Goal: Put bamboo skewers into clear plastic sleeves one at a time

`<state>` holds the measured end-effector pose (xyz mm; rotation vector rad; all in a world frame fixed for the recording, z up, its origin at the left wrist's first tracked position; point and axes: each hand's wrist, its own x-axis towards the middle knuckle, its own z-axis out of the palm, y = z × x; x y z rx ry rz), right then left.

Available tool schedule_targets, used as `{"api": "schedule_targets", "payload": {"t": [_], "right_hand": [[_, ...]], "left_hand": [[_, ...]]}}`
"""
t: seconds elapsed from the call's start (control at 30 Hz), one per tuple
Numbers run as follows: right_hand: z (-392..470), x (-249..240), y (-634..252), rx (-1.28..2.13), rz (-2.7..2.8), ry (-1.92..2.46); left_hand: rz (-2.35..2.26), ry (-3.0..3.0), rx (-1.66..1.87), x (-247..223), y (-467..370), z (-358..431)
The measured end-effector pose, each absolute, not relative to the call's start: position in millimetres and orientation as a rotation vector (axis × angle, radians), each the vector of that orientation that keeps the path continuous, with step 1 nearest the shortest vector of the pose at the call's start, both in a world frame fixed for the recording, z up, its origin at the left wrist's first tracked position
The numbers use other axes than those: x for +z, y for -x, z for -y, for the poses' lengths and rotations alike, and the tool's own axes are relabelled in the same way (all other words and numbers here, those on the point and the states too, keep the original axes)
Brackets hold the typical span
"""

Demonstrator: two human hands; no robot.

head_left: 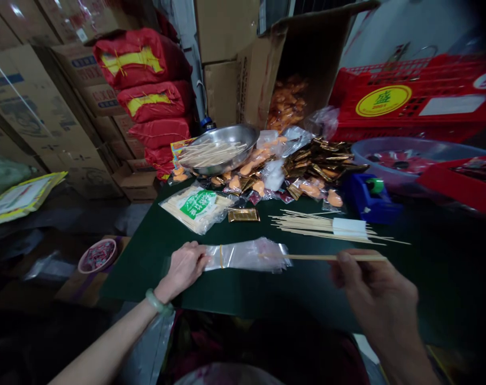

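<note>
Fingers of your left hand are closed on one end of a bundle of clear plastic sleeves, which lies on the dark green tabletop with a rubber band around it. Your right hand grips a thin wooden stick between thumb and fingers, its tip at the sleeves' right end. Beyond lie a gold-wrapped packet, loose wooden sticks and a blue tape dispenser.

A dark green table stands in dim light, with stacked cardboard boxes to its left.
</note>
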<state>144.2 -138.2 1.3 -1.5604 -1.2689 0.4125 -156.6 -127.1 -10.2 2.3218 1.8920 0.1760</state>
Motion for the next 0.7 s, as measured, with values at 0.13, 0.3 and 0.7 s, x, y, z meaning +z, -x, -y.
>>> {"api": "schedule_targets", "payload": {"t": [0.13,0.3,0.7], "right_hand": [[140,7,-139,0.446,1.25,1.488],[140,10,-131,0.507,1.235,1.399],[138,10,-124,0.48,1.297,1.393]], "left_hand": [[-1.838,-2.332,0.247,-8,158,127],[-1.865,-2.224,0.571,-13,164,137],[-2.158,-2.429,0.342,-19,182,156]]}}
